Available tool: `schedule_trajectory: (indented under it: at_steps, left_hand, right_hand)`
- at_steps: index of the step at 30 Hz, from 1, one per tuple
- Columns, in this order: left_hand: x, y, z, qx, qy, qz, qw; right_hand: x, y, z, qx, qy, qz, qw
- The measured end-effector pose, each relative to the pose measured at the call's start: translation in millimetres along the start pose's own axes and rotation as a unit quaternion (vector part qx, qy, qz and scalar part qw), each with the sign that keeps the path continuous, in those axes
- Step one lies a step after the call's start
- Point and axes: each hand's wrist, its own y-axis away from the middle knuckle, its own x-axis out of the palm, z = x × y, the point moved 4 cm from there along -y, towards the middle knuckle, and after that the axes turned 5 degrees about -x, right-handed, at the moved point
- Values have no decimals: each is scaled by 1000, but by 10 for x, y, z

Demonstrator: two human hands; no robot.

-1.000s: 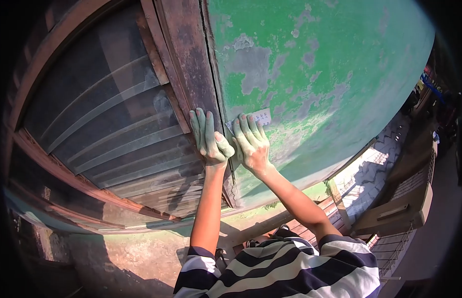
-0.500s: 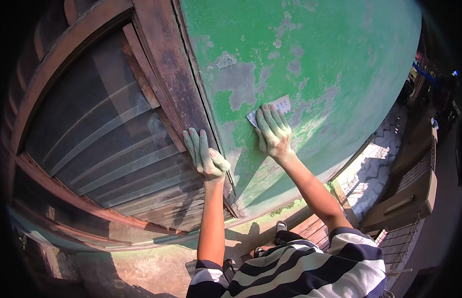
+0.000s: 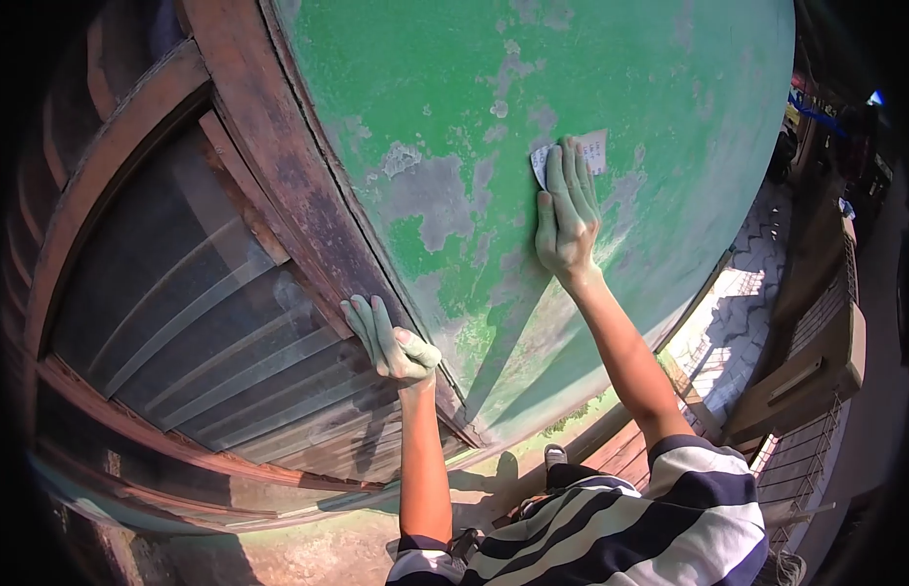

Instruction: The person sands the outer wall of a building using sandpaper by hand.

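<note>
My right hand [image 3: 572, 210] presses a piece of sandpaper [image 3: 595, 151] with printing on its back flat against the green wall [image 3: 669, 78]. Its fingers point upward over the sheet, and the thumb is out to the left. On the wall the paint is peeling, with bare grey patches [image 3: 430, 200] left of the sandpaper. My left hand [image 3: 396, 342] rests against the brown wooden window frame [image 3: 269, 117], fingers stretched out and holding nothing. Pale dust coats both hands.
Dark louvred window slats [image 3: 240, 332] lie to the left inside the frame. Below are a concrete ledge [image 3: 318, 552] and reddish wooden slats [image 3: 620, 454]. A brown gate-like panel [image 3: 801, 386] with metal bars stands at the right, beside sunlit paving [image 3: 743, 293].
My right hand has slid up and to the right along the wall with the sandpaper, its fingers straighter. My left hand stays at the window frame. The view has shifted slightly.
</note>
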Motion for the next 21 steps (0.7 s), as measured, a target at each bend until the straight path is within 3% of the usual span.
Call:
schedule_trajectory:
  at_steps: [1,4,6,8,9,11,13,14,17,19,21]
  left_hand:
    - [0,14,-1,-5,-5,-2,1000]
    - [-7,16,-31,-16,-11,2,1000]
    - [-3,10,-27,-16,-8,5,1000]
    - [-9,27,1,-14,19,3,1000]
    - [-18,32,-3,-20,14,11,1000]
    - [-26,38,-3,-14,24,9,1000]
    - [0,53,21,-15,35,-6,999]
    - [15,45,12,-17,30,-14,999]
    - [-16,49,-2,-17,23,7,1000]
    - [-12,60,22,-19,27,9,999]
    - [-20,45,24,-20,30,7,999]
  right_hand:
    - [15,-135,-18,-3,-3,1,1000]
    - [-152,-233,-257,245,-63,-124,960]
    - [189,256,305,157,-43,-65,984]
    - [353,845,1060,-6,-93,106,990]
    - [309,868,978,-2,-88,104,991]
    - [268,829,801,-168,-87,172,967]
    - [114,140,390,-51,-11,54,997]
    - [58,-291,174,4,-12,-53,998]
    - [17,-1125,68,70,-45,-135,987]
    - [193,-972,452,34,-28,-121,992]
    - [329,-286,988,-16,-66,23,997]
